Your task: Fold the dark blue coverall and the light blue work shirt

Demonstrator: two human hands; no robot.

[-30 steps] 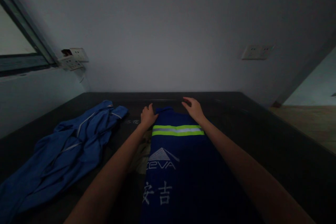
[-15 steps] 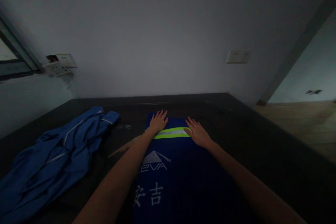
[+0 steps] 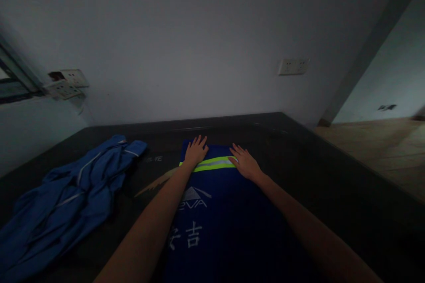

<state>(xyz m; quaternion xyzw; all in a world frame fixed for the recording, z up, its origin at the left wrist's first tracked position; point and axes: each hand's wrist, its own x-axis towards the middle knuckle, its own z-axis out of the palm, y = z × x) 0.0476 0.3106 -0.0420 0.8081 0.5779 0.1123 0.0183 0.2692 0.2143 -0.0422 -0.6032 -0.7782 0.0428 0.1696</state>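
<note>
A dark blue garment [image 3: 229, 212] with white lettering and a yellow-green and silver reflective stripe [image 3: 214, 164] lies flat in front of me, running down to the lower frame edge. My left hand [image 3: 196, 151] rests on its far left part, fingers spread, just at the stripe's upper side. On the far right edge lies my right hand [image 3: 245, 162], palm down with fingers apart, its thumb on the stripe. Neither hand grips anything. My forearms cover parts of the cloth's sides, and some of the lettering is hidden by the left one.
A crumpled lighter blue garment [image 3: 79, 190] with white piping lies to the left on the dark surface [image 3: 262, 135]. Behind stands a grey wall with a double socket [image 3: 294, 66]; more sockets [image 3: 66, 84] hang at the left corner by a window. Wooden flooring [image 3: 378, 141] shows at right.
The view has shifted slightly, so everything sits a little further left in the picture. Both hands stay flat on the dark blue garment, with little movement over it.
</note>
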